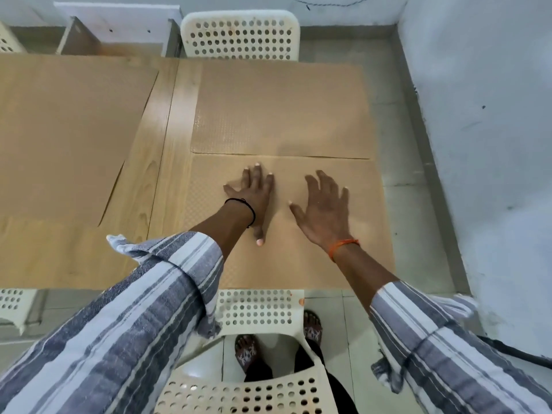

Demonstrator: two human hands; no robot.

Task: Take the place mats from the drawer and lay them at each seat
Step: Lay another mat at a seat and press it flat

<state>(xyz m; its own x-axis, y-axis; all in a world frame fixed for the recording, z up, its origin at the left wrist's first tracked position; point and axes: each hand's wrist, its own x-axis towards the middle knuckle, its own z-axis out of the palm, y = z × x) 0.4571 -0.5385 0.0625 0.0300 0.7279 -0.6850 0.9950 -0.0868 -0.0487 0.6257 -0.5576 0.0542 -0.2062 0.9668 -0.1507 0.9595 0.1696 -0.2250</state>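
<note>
A tan textured place mat (343, 264) lies flat on the near right end of the wooden table (167, 138). My left hand (254, 201) presses on it with fingers spread flat. My right hand (325, 210) is just beside it, fingers straight and spread, on or barely above the same mat. A second tan place mat (283, 109) lies beyond it, at the far right seat. Two more tan mats cover the left side: a far place mat (68, 115) and a near place mat (44, 249). An open drawer (80, 40) shows behind the table at far left.
A cream perforated chair (242, 34) stands at the far side, another cream chair (257, 309) right below me, and parts of chairs at the left edge. A white wall (493, 144) runs close along the right. My sandalled feet stand on the tiled floor.
</note>
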